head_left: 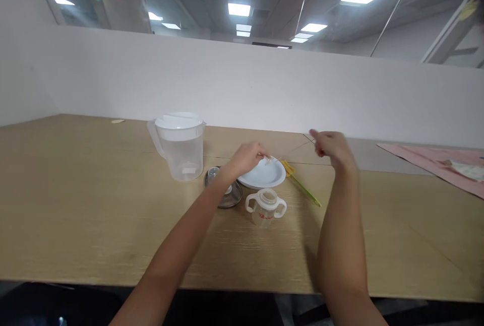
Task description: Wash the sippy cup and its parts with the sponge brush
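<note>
- A thin rod [297,148], fine as wire, stretches above the counter [94,205] between the two hands, slanting up from the left fingers to the right.
- The left hand [245,157] has its fingers pinched together over the plate, on a small pale piece [268,160]; blur makes it hard to say, but this may be a clear straw.
- The right hand [333,147] is raised well apart from the left, its fingers curled closed on the rod's upper end.
- Right below the left fingers lies a white plate [264,178].
- Just to the right of those fingers, a brush [300,184] lies with its yellow head by the plate and its green handle pointing nearer the person.
- Nearer the person than the left fingers stands a two-handled baby bottle [264,211], upright, its mouth uncovered.
- Left of them, partly behind the forearm, a round metal tray [235,197] carries a small clear cup [213,173].
- Farther left stands a lidded plastic pitcher [185,154].
- Well right of the right fingers lies a pink cloth [416,157].
</note>
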Action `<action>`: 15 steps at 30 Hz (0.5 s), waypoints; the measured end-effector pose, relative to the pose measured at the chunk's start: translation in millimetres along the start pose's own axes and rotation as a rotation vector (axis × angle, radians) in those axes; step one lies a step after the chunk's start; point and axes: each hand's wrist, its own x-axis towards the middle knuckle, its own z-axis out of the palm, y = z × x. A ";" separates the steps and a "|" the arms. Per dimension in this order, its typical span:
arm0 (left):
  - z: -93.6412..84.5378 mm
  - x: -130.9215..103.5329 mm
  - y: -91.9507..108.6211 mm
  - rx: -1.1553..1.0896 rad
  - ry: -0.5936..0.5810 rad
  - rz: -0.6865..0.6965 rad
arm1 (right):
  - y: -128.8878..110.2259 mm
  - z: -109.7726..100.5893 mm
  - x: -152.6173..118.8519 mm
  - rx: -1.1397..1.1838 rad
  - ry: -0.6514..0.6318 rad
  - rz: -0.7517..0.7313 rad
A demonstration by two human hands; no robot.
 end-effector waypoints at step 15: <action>49.7 -5.6 -47.0 -0.254 -0.272 -0.106 | 8.2 76.7 13.6 -0.414 -0.477 0.100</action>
